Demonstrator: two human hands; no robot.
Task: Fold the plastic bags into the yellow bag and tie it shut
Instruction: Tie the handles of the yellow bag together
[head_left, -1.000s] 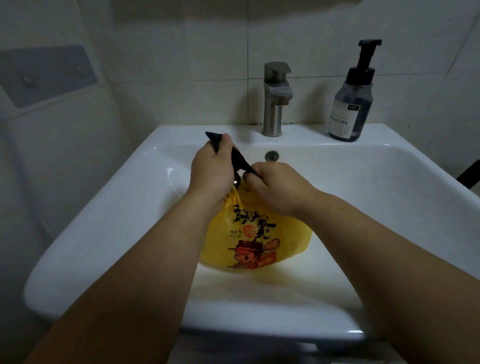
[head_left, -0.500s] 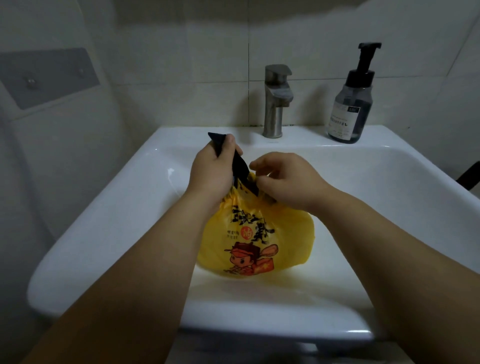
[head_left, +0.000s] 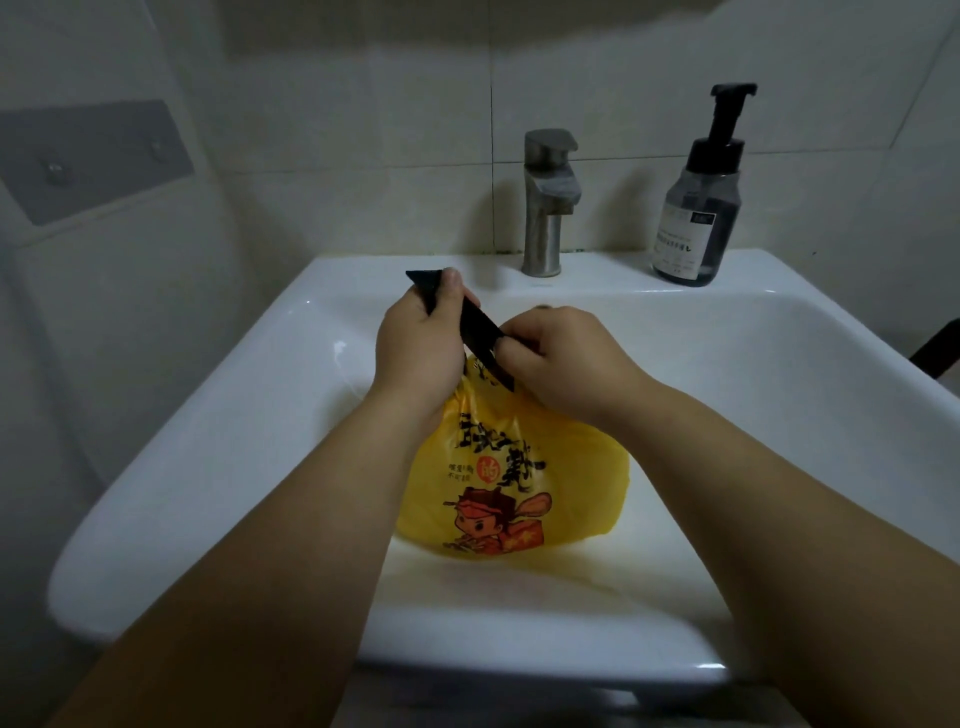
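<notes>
A yellow bag (head_left: 524, 483) with black lettering and a cartoon figure hangs in the white sink (head_left: 208, 467), bulging and gathered at its top. A folded black plastic bag (head_left: 480, 332) slants across the gathered mouth, one corner sticking out past my thumb at the far left. My left hand (head_left: 421, 353) grips the black bag and the yellow bag's neck. My right hand (head_left: 561, 358) pinches the black bag's lower end right above the yellow opening. What lies inside the yellow bag is hidden.
A steel tap (head_left: 548, 202) stands at the back middle of the sink ledge. A dark pump soap bottle (head_left: 701, 208) stands to its right. Tiled wall rises behind, and a grey panel (head_left: 88, 156) is fixed on the left wall.
My right hand has shifted from the yellow bag's neck to pinch the black bag's lower end. The yellow bag has swung a little. My left hand keeps its grip.
</notes>
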